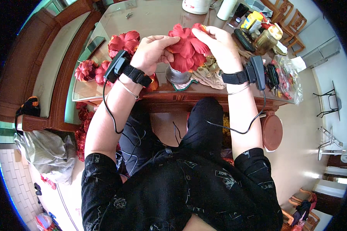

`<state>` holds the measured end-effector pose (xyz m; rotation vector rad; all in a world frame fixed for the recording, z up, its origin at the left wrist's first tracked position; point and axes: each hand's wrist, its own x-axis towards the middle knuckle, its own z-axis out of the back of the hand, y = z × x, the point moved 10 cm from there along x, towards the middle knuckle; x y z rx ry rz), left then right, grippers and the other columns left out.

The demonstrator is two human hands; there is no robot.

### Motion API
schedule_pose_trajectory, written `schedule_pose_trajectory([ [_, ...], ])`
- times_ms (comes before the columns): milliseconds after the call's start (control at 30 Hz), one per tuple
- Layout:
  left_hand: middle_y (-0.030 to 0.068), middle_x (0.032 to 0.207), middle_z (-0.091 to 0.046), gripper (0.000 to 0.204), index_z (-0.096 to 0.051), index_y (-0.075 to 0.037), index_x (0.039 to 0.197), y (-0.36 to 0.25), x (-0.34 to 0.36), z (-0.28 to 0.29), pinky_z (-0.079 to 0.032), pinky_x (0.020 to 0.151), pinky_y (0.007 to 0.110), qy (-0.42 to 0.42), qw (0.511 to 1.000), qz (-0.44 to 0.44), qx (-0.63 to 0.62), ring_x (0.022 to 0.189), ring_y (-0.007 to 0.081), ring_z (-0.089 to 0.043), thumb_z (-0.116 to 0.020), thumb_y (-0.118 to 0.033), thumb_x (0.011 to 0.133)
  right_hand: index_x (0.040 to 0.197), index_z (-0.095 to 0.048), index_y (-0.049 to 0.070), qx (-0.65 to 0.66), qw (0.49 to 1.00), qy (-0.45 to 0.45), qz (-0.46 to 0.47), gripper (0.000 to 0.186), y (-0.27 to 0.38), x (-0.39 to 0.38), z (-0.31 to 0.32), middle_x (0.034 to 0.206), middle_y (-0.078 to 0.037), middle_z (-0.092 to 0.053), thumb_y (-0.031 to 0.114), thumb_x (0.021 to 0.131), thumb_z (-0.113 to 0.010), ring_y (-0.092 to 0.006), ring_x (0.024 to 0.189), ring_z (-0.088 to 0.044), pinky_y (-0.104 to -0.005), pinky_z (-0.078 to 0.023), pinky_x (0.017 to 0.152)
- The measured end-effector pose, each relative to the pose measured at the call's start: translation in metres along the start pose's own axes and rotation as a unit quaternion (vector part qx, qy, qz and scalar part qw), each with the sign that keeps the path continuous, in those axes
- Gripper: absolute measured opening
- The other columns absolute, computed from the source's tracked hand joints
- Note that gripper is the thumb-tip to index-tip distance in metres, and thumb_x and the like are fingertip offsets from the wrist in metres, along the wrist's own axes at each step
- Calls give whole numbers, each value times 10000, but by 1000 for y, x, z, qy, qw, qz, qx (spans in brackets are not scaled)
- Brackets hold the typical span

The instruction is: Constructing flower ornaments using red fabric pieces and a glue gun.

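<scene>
A large red artificial flower [186,49] with broad, layered petals is held up over the table between my two hands. My left hand [153,52] pinches the petals on its left side between thumb and fingers. On the upper right side, my right hand [219,41] grips the petal edge, thumb in front and fingers partly hidden behind. Just below the flower stands a grey cup-like container [177,75], its top covered by the petals. Beyond my left wrist lie several more red flowers, one larger bloom [124,43] among them.
A crumpled beige cloth [209,77] lies beside the grey container. At the table's right are a yellow bottle [252,21], a brownish jar [266,41] and a clear plastic bag [290,79]. A white tub [196,6] stands at the back. A round reddish stool [272,132] is by the table's right side.
</scene>
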<state>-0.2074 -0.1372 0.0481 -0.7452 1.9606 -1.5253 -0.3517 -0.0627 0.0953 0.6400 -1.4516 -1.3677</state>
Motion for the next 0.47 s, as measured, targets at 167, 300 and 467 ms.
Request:
schedule_pose_trajectory([
  [167,15,704,-642,174,-675,-30,892,0,-3,0,-415,452,195,-3,1000,4,-13,489,83,-570,-659,-201,862,1118,-593,-10,-10,999,33,-17,403,11,-15,-1,804,-60,-672,200,804,-734,-55,665,-583,-191,-433,538],
  [300,38,756,-657,203,-669,-1,920,3,1,2,-433,432,187,12,999,0,-40,481,92,-578,-702,-177,827,1132,-587,-7,10,998,64,1,396,7,-14,-6,842,-69,-679,167,804,-725,-65,698,-601,-193,-447,554],
  [467,47,809,-661,292,-643,2,1012,0,0,2,-449,428,184,13,997,6,-71,480,99,-582,-719,-200,816,1195,-551,-7,-28,995,89,-26,403,9,-11,-7,951,-62,-686,124,837,-683,-93,840,-638,-186,-486,741],
])
